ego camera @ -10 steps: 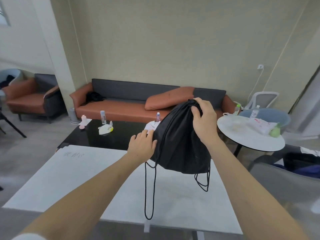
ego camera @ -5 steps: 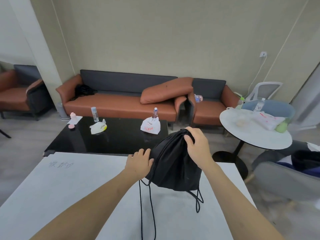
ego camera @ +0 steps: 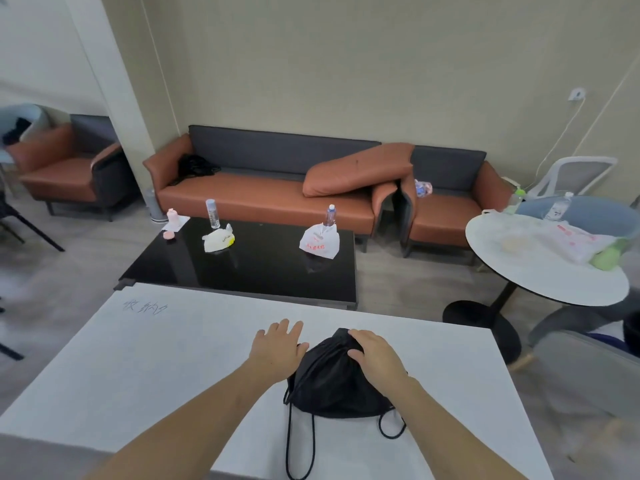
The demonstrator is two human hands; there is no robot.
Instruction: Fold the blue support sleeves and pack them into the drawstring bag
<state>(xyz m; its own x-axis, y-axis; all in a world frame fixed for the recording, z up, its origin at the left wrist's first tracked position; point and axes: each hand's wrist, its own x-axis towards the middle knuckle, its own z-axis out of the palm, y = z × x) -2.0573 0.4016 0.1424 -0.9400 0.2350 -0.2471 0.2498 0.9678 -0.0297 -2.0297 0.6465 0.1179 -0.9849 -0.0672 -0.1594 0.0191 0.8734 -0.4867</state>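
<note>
The black drawstring bag lies bunched and full on the white table, its mouth gathered at the far end. Black cords trail from it toward the near table edge. My right hand rests on the bag's top, fingers curled over the gathered mouth. My left hand lies flat beside the bag's left side, fingers spread, its edge touching the fabric. No blue support sleeves are visible; whatever the bag holds is hidden.
Beyond the white table stands a black coffee table with bottles and white plastic bags. An orange sofa lines the wall. A round white table stands at the right, a grey chair near it.
Both hands have lowered the bag from mid-air down onto the white table. The right hand now presses its top, and the left hand has opened flat beside it.
</note>
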